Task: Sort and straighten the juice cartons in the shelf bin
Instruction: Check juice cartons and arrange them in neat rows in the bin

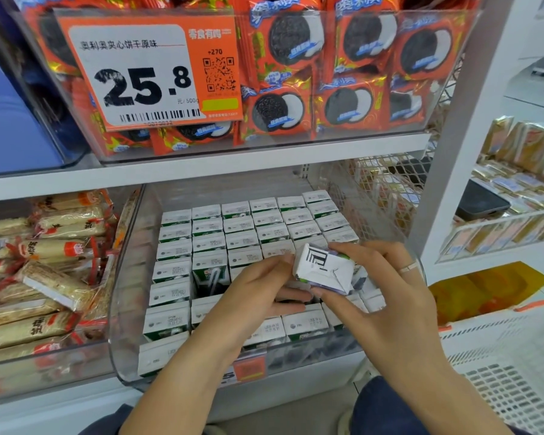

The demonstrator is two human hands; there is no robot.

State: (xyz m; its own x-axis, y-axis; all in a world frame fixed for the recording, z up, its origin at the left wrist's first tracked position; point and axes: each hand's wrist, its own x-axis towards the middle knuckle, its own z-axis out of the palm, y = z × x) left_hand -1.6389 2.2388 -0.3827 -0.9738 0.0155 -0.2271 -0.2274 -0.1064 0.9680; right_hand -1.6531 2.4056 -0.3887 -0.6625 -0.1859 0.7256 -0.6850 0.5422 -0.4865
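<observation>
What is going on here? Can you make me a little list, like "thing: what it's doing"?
right hand: grips a lifted juice carton, white end toward the camera
left hand: fingers touch that carton's left side
shelf bin: clear plastic, filled with rows of upright cartons
gap: green carton face with straw showing
shelf above: cookie packs, price tag reading 25.8

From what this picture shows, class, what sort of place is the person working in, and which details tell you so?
Most likely a snack shop or supermarket aisle. An orange-and-white price tag with barcode hangs on a clear plastic bin of red biscuit packets, and small white-and-green juice cartons fill the clear shelf bin below.
</observation>
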